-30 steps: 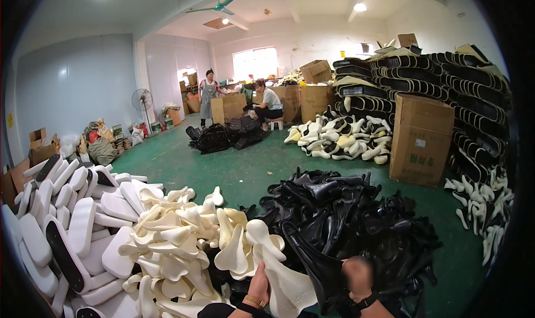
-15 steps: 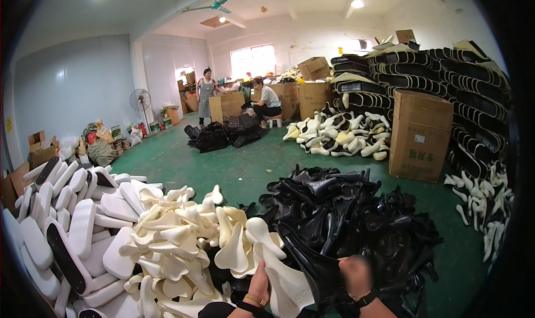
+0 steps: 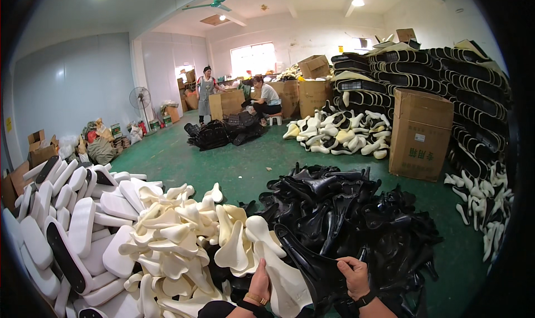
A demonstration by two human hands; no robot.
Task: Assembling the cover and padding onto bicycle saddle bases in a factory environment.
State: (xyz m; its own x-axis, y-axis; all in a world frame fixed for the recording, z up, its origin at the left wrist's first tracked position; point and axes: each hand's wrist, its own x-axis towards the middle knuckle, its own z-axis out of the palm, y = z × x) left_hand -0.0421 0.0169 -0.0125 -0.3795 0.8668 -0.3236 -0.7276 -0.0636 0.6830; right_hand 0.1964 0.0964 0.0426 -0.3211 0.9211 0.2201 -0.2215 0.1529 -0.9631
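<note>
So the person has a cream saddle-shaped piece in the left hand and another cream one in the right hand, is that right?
Not quite: the piece in the right hand is a black saddle-shaped shell, not a cream one, as the head view shows. The left hand does hold a cream saddle-shaped piece.

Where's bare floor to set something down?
Widest: green floor between the cream heap and the far dark pile. Narrower: strip from the black heap to the upright carton. Crowded: around the left hand, holding a cream piece, and right hand, holding a black shell.
</note>
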